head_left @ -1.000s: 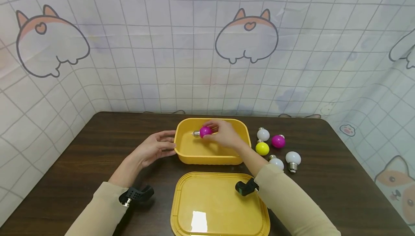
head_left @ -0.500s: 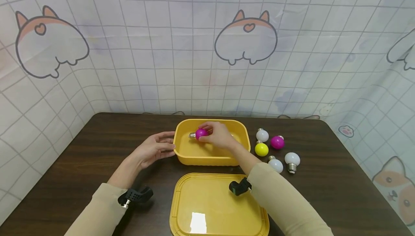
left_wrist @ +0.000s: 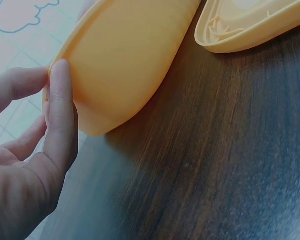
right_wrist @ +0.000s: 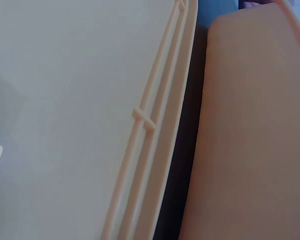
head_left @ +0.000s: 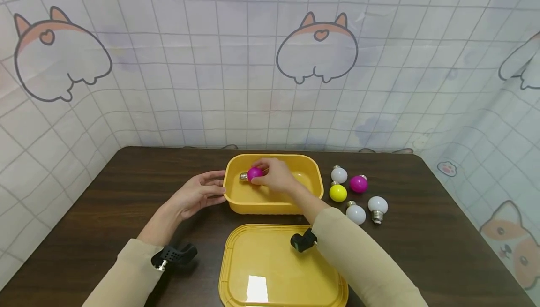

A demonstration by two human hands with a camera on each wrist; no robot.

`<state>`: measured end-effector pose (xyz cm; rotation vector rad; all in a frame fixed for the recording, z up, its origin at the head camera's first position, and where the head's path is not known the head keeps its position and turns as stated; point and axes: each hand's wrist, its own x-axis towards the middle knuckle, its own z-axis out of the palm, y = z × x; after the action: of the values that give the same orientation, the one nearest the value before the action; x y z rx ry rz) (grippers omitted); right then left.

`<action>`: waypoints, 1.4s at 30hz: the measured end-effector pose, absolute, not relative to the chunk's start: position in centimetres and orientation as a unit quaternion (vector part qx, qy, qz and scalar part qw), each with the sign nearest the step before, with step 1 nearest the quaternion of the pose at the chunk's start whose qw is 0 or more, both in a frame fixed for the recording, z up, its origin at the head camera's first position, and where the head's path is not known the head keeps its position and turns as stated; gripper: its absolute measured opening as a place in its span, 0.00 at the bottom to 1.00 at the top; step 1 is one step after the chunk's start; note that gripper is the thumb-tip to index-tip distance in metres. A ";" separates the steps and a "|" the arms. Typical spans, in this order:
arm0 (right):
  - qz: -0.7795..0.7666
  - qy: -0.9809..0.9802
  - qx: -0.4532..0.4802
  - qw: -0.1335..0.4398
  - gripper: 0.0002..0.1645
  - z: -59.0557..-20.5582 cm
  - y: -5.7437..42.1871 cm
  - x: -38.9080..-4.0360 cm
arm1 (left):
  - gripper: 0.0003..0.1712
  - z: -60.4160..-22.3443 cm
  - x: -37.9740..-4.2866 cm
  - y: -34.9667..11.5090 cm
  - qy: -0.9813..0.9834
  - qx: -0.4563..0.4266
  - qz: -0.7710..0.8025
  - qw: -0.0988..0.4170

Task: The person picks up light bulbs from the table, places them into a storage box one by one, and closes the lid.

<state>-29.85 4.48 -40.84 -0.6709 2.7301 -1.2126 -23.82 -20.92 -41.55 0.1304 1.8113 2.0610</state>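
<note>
In the head view, my right hand (head_left: 274, 175) pinches a magenta light bulb (head_left: 255, 174) inside the yellow plastic box (head_left: 270, 207). The bulb lies sideways, its metal screw base pointing left; whether it touches the box floor I cannot tell. My left hand (head_left: 204, 190) touches the box's left end with relaxed fingers. Seen from the left wrist, the thumb of that left hand (left_wrist: 40, 155) rests against the box wall (left_wrist: 125, 60) near its rim. The right wrist view shows the box wall (right_wrist: 255, 125) and the lid (right_wrist: 80, 100), with the right hand out of sight.
The yellow lid (head_left: 282, 269) lies in front of the box, under my right forearm. To the box's right are several bulbs: a yellow bulb (head_left: 338, 193), another magenta bulb (head_left: 358, 183) and white bulbs (head_left: 377, 204). Behind the dark wooden table (head_left: 126, 180) hangs a printed cloth (head_left: 253, 86).
My right hand has moved left inside the box, carrying the magenta bulb toward the left end. The left hand stays at the box's end. The head view has shifted slightly.
</note>
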 end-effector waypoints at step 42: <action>-0.366 0.899 -0.236 0.052 0.27 -40.4 5.6 -29.6 | 0.37 -41.7 -23.8 -21.0 0.646 0.045 0.737 0.192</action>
<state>-29.62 5.65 -40.40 -0.7164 2.7327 -1.1143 -23.79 -21.04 -41.67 0.1261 1.8140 2.0687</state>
